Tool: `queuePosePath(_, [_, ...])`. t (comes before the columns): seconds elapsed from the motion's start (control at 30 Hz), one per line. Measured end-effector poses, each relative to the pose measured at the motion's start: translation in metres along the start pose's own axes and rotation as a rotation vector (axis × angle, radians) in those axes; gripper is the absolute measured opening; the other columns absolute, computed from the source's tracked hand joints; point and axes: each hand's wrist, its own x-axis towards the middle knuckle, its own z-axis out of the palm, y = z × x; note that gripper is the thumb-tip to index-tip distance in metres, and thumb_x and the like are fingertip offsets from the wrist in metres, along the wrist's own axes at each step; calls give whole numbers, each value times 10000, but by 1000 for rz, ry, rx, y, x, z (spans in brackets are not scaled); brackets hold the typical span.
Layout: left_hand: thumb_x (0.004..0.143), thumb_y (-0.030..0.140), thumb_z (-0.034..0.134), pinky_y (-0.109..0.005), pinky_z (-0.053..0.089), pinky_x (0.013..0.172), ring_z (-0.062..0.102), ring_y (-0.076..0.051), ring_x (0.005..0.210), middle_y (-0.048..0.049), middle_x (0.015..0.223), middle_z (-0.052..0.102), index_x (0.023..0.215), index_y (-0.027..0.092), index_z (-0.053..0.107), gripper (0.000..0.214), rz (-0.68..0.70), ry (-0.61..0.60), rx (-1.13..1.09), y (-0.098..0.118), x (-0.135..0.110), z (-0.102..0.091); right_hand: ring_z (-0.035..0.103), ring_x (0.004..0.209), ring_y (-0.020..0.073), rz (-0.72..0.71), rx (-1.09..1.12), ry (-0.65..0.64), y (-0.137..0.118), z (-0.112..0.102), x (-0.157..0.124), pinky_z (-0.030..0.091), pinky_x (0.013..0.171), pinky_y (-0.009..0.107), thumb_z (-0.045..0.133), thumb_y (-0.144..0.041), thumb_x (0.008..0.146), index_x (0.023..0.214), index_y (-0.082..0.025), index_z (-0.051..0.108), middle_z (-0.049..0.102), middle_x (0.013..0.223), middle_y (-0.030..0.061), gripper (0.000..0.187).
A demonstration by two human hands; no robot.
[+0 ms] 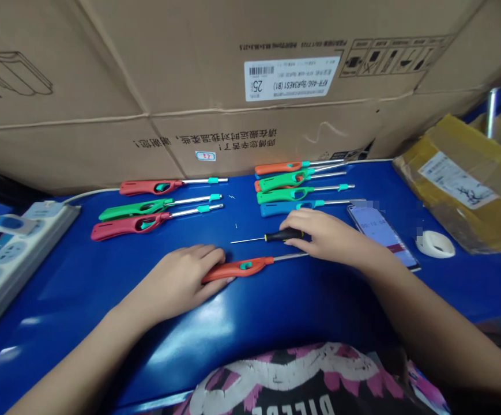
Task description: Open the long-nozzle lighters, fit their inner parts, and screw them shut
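Note:
My left hand (194, 274) is closed round the handle end of an orange long-necked gas lighter (250, 267) with a green trigger. The lighter lies level on the blue tabletop, its metal neck pointing right; the tip of the neck is hidden by my right hand. My right hand (313, 230) has its fingers round the black handle of a screwdriver (278, 235), whose thin shaft points left just above the lighter. Behind on the right lie several more lighters, among them a blue lighter (291, 207) and a green lighter (278, 196). To the left are two red lighters (131, 225) and a green lighter (135, 209).
A large cardboard box (198, 75) walls off the back. At the left edge lies a white power strip (21, 248). On the right are a phone (382, 233), a small white object (436, 244) and a yellow-taped parcel (470, 184). Tiny pale slivers (232, 197) lie mid-table.

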Motion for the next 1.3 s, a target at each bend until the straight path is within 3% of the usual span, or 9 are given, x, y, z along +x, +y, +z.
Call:
queuePosePath(0.2, [1036,463,457,-326,473,676,667,-226,781,-57,924,692,987,205,611,305,38,96,27,-13,-1,-4,605,1009,230,40,18,142,5,-22,-11,487,887,377,589,-347,988,1060,-196,661,630,1088,87,182])
queuePosePath(0.4, [1029,410,467,-298,452,604,623,-189,677,-43,817,664,919,190,619,289,97,226,54,-22,-5,-16,627,939,220,73,49,9,14,-42,-26,470,856,365,604,-382,973,993,-197,687,695,986,60,204])
queuePosePath(0.57, [1015,365,492,-281,472,606,634,-178,690,-46,829,677,940,182,637,245,152,316,63,-25,-6,-17,592,775,164,-8,82,-62,5,-38,-20,438,742,304,507,-132,956,784,-186,650,647,790,20,230])
queuePosePath(0.7, [1015,356,497,-271,471,596,634,-176,680,-43,828,677,962,188,647,231,168,324,69,-28,-6,-15,631,833,171,-2,136,-86,-7,-41,-22,454,755,302,605,-261,957,889,-192,695,696,874,22,132])
queuePosePath(0.83, [1006,338,535,-263,472,626,635,-174,705,-44,847,677,964,186,654,198,161,330,34,-33,-7,-16,656,872,167,-3,187,-91,-8,-43,-25,470,786,299,547,-300,1014,971,-196,711,728,939,27,198])
queuePosePath(1.0, [988,302,600,-214,439,621,580,-118,654,-2,775,639,930,183,673,151,117,295,-220,-25,-5,-11,649,891,187,-5,50,19,-3,-34,-20,465,800,322,553,-325,1027,1023,-193,695,717,964,43,195])
queuePosePath(1.17, [969,396,605,-201,314,489,394,-87,544,37,625,467,769,160,665,315,-74,216,-600,-9,0,3,659,935,190,-93,-46,165,-9,-22,-15,468,840,334,518,-338,1050,1065,-197,689,737,1039,48,222])
queuePosePath(1.3, [957,455,595,-200,261,478,318,-83,554,43,628,354,689,154,598,403,-161,151,-797,-2,4,13,671,992,203,-208,-157,234,-23,-10,-11,468,858,351,485,-348,1065,1134,-182,689,756,1087,54,272])
